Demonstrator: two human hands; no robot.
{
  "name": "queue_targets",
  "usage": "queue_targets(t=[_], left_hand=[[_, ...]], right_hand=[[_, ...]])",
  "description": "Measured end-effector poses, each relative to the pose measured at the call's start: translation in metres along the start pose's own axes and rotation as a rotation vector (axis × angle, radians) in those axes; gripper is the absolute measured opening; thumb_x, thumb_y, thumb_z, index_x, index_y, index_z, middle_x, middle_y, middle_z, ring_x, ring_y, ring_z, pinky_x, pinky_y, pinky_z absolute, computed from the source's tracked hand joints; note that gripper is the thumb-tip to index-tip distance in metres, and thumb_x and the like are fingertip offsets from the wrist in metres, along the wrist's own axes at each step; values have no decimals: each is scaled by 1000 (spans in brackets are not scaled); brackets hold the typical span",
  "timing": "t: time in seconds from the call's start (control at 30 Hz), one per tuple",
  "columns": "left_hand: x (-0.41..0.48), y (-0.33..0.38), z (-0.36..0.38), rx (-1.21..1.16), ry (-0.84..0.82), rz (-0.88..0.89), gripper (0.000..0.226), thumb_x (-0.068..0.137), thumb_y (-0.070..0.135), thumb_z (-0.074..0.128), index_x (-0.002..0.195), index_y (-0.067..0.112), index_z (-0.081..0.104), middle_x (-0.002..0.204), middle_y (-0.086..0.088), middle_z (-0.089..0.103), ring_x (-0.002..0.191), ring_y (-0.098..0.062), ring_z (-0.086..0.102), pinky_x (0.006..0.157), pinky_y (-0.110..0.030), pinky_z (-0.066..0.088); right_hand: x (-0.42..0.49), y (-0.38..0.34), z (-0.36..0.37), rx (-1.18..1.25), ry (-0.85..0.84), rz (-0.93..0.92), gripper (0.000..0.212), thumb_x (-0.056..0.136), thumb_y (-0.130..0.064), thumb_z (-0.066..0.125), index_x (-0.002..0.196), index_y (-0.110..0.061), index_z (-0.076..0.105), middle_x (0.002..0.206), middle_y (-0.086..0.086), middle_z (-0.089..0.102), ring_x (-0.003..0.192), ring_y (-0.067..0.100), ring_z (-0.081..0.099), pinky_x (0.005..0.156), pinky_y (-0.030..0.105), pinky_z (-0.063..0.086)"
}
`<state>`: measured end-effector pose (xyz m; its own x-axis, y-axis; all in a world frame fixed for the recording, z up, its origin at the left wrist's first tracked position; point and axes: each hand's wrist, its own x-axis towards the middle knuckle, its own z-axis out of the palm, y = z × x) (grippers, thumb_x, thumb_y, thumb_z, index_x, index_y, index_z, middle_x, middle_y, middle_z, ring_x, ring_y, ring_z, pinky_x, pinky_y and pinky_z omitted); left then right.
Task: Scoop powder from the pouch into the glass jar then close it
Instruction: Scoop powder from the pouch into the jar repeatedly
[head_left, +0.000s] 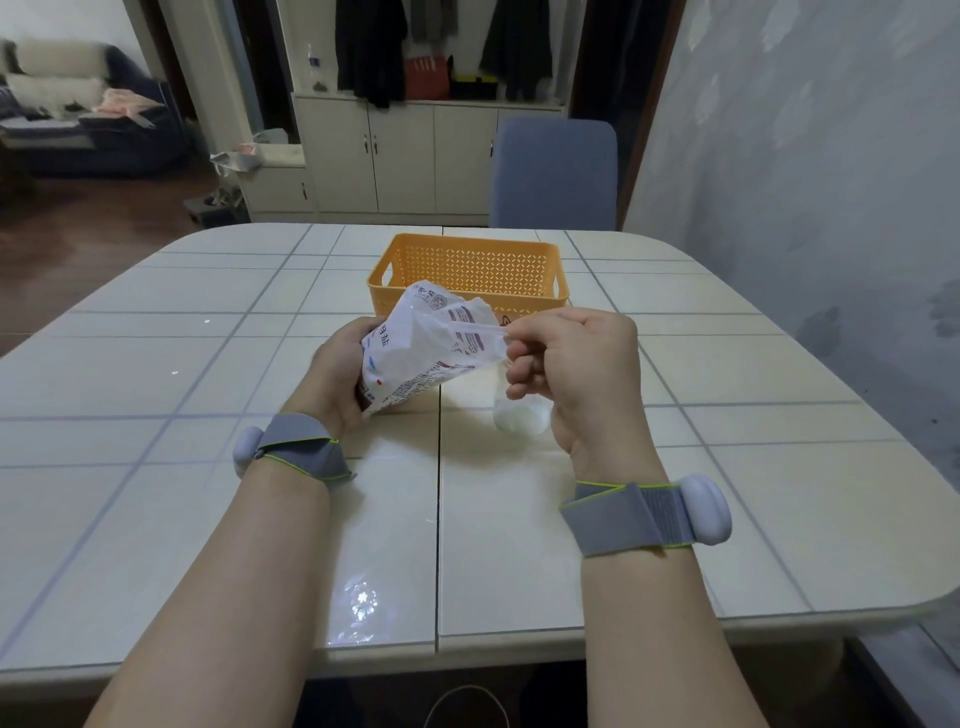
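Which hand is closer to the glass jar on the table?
Right. The right hand is just over the glass jar, hiding part of it, and pinches a clear spoon. The left hand is off to the jar's left, gripping the pouch.

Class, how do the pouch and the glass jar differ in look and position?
The pouch is white, printed and crumpled; the jar is clear and smooth. The left hand holds the pouch tilted above the table; the jar stands on it. Both lie before the basket.
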<state>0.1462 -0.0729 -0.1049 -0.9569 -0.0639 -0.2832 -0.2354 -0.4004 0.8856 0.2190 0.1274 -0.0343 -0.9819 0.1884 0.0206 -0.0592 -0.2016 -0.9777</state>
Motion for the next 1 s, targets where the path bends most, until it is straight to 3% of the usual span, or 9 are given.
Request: queue_targets(t=[0.13, 0.23, 0.3, 0.37, 0.5, 0.53, 0.6, 0.73, 1.0], left_hand=[[4, -3, -2, 96, 113, 65, 16, 97, 27, 56, 97, 14, 66, 76, -4, 69, 61, -19, 67, 51, -23, 56], [8, -4, -4, 143, 178, 73, 15, 94, 30, 59, 95, 16, 66, 76, -1, 67, 64, -17, 64, 50, -20, 54], [9, -4, 3, 135, 192, 56, 46, 104, 24, 46, 70, 12, 74, 57, -2, 67, 48, -14, 65, 41, -17, 49], [12, -5, 2, 43, 165, 54, 78, 108, 19, 34, 38, 12, 66, 42, -1, 61, 34, -10, 59, 33, -16, 43], [9, -5, -2, 101, 202, 116, 38, 103, 23, 48, 72, 18, 69, 46, 8, 63, 38, -5, 59, 39, -15, 47], [10, -5, 0, 98, 191, 119, 49, 105, 21, 44, 65, 17, 71, 47, 5, 63, 36, -4, 58, 37, -14, 45], [8, -4, 5, 67, 167, 71, 77, 109, 18, 33, 39, 13, 65, 59, -19, 61, 30, -5, 54, 32, -15, 41], [1, -1, 3, -5, 190, 54, 26, 99, 19, 47, 90, 10, 69, 90, -16, 62, 54, -21, 68, 51, -26, 58], [1, -1, 5, -25, 172, 63, 22, 98, 19, 50, 85, 12, 67, 63, -8, 65, 50, -21, 65, 49, -24, 55]], right_hand=[[-1, -7, -11, 29, 34, -10, 19, 81, 11, 61, 64, 3, 64, 48, 9, 54, 34, 18, 44, 39, 23, 42], [-1, -11, -18, 75, 42, -9, 25, 81, 12, 61, 59, 0, 61, 47, 9, 52, 33, 17, 42, 38, 23, 41], [0, -16, -24, 96, 56, -16, 26, 80, 13, 61, 57, 0, 59, 48, 10, 51, 33, 17, 42, 38, 22, 40], [1, -17, -30, 100, 79, -24, 24, 80, 12, 61, 59, 1, 59, 49, 10, 50, 33, 17, 42, 38, 22, 40], [4, -18, -41, 101, 122, -21, 22, 80, 13, 62, 61, 2, 58, 47, 8, 50, 34, 16, 41, 38, 21, 39], [4, -18, -44, 93, 133, -23, 21, 80, 13, 62, 62, 3, 58, 48, 8, 49, 34, 16, 41, 38, 21, 39], [6, -16, -51, 72, 155, -31, 18, 79, 13, 61, 64, 4, 60, 49, 9, 49, 35, 17, 40, 38, 22, 39], [10, -5, -55, -37, 175, -82, 19, 79, 11, 60, 63, 4, 63, 53, 12, 52, 39, 20, 44, 42, 25, 43], [12, 7, -59, -331, 137, -279, 17, 84, 0, 64, 73, -6, 74, 53, 2, 63, 45, 17, 60, 52, 32, 55]])
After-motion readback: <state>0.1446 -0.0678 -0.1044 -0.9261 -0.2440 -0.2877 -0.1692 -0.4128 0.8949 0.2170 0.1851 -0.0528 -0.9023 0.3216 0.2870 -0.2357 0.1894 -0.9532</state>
